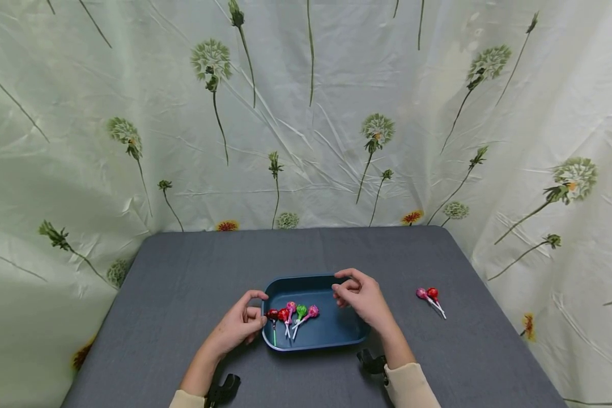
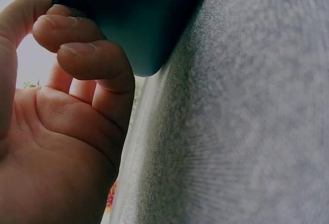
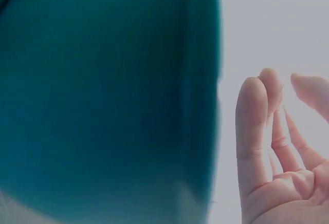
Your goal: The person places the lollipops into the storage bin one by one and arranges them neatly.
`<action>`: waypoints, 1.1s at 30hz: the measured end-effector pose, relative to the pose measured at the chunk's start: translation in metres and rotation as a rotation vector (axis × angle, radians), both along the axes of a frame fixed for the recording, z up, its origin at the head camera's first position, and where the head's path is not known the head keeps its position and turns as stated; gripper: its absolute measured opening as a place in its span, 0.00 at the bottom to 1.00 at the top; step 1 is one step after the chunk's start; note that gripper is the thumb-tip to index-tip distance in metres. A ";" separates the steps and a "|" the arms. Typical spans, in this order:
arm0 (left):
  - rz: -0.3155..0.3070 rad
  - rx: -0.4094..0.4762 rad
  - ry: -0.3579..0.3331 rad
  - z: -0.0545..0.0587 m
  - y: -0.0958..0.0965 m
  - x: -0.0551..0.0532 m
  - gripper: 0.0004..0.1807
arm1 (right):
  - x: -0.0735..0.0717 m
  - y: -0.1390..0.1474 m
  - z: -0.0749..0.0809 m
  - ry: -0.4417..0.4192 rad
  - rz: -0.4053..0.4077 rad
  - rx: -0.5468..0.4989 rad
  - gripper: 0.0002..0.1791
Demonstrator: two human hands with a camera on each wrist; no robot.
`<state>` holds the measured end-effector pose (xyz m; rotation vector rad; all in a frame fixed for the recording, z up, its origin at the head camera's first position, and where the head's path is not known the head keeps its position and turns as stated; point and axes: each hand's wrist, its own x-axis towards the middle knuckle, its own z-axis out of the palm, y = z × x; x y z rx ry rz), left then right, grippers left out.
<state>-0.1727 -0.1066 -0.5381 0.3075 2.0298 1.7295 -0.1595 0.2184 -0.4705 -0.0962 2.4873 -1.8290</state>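
Observation:
A dark blue tray [image 1: 331, 340] lies on the table with several lollipops [image 1: 301, 310] at its left end, their wrappers red, pink and green. My left hand [image 1: 237, 324] holds the tray's left end, fingers bent at the rim. From the left wrist view, curled fingers [image 2: 85, 54] lie against the outside of the tray wall [image 2: 139, 34]. Over the tray's right part hovers my right hand [image 1: 364, 297], fingers loosely bent and nothing held. The right wrist view shows a gap between its thumb and fingers [image 3: 252, 126], beside the blurred tray wall [image 3: 200, 106].
Two more lollipops [image 1: 428, 293], one pink and one red, lie on the grey tablecloth [image 1: 408, 255] to the right of the tray. A curtain with dandelion prints [image 1: 311, 141] hangs behind the table. Dark straps with mounts [image 1: 372, 361] sit on both wrists.

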 end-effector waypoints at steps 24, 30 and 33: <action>-0.010 0.003 0.018 0.000 0.000 0.000 0.27 | 0.004 0.080 0.014 0.088 -0.206 0.022 0.20; -0.008 0.005 0.012 -0.001 0.000 0.001 0.27 | 0.009 0.105 0.011 0.101 -0.245 0.029 0.21; -0.007 0.001 0.017 -0.001 0.000 0.001 0.26 | 0.011 0.119 0.008 0.101 -0.273 0.035 0.22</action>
